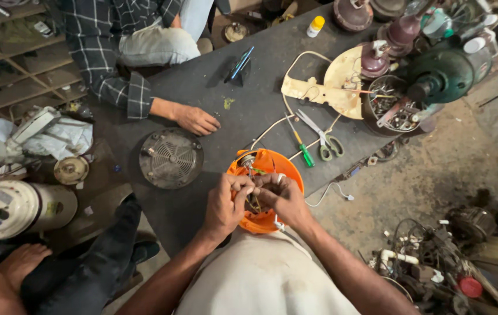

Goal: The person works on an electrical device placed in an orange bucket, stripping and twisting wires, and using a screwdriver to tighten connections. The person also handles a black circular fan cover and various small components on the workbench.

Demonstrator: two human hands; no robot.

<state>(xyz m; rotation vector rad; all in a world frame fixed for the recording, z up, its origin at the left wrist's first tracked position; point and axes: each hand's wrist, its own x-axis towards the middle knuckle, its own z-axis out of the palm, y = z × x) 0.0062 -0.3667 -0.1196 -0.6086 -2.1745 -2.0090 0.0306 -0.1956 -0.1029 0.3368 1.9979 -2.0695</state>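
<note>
head view: orange appliance housing (266, 169) at near edge of dark worktable (214, 87), wiring exposed inside. left hand (224, 204) and right hand (284, 198) both pinched narrow on wires within it. just beyond, green-handled screwdriver (301, 146) beside scissors (326, 140); round metal grille (171, 158) left; another person's hand (196, 121) resting flat.

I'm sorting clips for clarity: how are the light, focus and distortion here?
Head view: soft, even light with no harsh glare; the hands, left hand and right hand, on the orange housing are sharp; wide-angle bending curves the dark table edges; corners fall dim.
</note>
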